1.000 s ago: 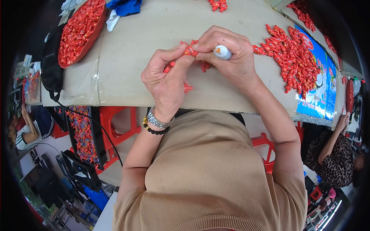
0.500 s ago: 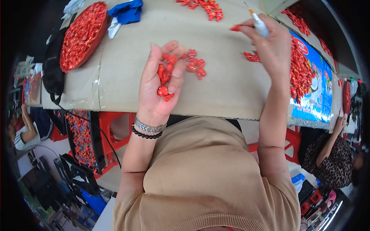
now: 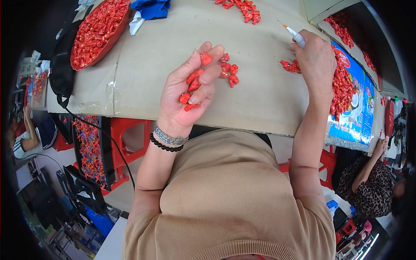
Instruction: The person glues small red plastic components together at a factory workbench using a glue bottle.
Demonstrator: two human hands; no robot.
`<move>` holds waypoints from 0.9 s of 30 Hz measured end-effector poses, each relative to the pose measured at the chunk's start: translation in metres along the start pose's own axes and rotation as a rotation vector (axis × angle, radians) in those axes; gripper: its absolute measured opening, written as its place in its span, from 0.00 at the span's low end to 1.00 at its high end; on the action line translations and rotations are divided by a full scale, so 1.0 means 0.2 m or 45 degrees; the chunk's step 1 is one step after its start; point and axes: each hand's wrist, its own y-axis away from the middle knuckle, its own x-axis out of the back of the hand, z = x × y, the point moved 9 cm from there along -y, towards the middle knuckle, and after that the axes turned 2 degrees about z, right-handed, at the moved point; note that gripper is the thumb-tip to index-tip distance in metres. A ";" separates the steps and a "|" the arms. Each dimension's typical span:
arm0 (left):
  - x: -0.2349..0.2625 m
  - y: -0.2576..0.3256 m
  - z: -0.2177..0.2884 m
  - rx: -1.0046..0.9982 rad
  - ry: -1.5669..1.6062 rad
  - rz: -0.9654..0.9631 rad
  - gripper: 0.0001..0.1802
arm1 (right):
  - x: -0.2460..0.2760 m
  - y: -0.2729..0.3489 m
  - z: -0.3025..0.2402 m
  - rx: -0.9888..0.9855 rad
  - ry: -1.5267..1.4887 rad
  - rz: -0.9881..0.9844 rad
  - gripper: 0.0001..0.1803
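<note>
My left hand (image 3: 184, 93) is palm up with its fingers curled round several small red figurines (image 3: 195, 80); one sits up by the thumb and fingertips. Just beyond its fingers, a small cluster of red figurines (image 3: 233, 69) lies on the table. My right hand (image 3: 318, 63) is closed round a small white bottle (image 3: 299, 39) with a thin needle tip, tilted up and left. Beside the right hand's fingers, a red figurine (image 3: 290, 66) with a dark eye rests on the tabletop. The undersides of the right fingers are hidden.
A red tray heaped with figurines (image 3: 78, 64) stands far left, near a blue cloth (image 3: 152, 8). More figurines (image 3: 245, 9) lie at the far edge. On the right, a figurine pile (image 3: 342, 89) covers part of a blue printed sheet (image 3: 362, 121). Other people sit on both sides.
The red figurine pinched in my right fingers no longer shows there. That hand has come nearer with the bottle. Left fingers have shifted round their figurines. The whole view has shifted slightly.
</note>
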 end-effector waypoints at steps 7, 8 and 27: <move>0.02 0.01 -0.03 -0.089 -0.014 0.064 0.15 | -0.01 0.03 -0.08 -0.053 -0.520 -0.065 0.12; 0.02 0.01 -0.03 -0.084 -0.036 0.071 0.15 | -0.02 0.05 -0.14 -0.067 -0.843 -0.167 0.15; 0.03 0.03 0.00 -0.102 0.003 0.096 0.14 | 0.23 0.23 -0.42 0.785 -1.176 0.495 0.19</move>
